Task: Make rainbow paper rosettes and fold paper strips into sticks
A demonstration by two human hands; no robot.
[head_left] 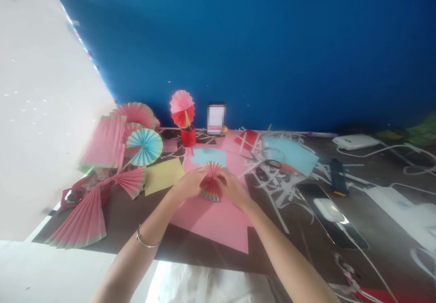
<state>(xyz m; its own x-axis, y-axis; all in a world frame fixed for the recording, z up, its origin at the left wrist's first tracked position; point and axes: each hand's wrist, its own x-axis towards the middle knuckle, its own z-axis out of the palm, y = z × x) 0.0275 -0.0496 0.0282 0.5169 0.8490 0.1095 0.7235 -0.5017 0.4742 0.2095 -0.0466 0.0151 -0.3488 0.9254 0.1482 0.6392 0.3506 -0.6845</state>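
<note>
Between my two hands is a small round fan of pleated paper (211,190), red in the middle with a multicoloured rim. My left hand (190,182) grips its left edge, fingers closed on the folds. On the other side my right hand (232,187) pinches the right edge, its fingertips partly covering the pleats. Under the fan lies a large pink paper sheet (214,226), with a light blue piece (208,155) just beyond. A yellow sheet (164,176) is left of my left hand.
Pink pleated fans (83,219) and a blue paper rosette (144,146) lie left. A red pot (188,136) holds a pink rosette (182,107) by the blue wall (238,44). Paper strips (281,189), scissors (272,163), a phone (354,237) and cables are right.
</note>
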